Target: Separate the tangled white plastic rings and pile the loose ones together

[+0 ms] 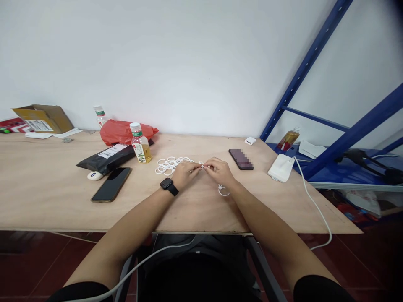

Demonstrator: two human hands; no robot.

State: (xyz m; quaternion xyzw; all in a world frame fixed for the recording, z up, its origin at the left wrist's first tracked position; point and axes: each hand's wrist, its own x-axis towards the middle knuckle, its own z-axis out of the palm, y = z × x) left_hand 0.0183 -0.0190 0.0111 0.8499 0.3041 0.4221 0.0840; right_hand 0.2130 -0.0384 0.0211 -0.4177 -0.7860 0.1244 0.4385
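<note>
My left hand [185,172], with a black watch on its wrist, and my right hand [220,170] meet over the middle of the wooden table [47,188]. Both pinch a small white ring [203,166] between their fingertips. A pile of several white rings [171,164] lies just behind my left hand. One more white ring [223,191] lies on the table under my right wrist.
A black phone [111,184], a white mouse-like object [94,175], a black parcel [108,158], a drink bottle [140,143] and a red bag [124,131] sit to the left. Another phone [241,159], a white charger [281,167] with cable and blue shelving [346,138] are to the right.
</note>
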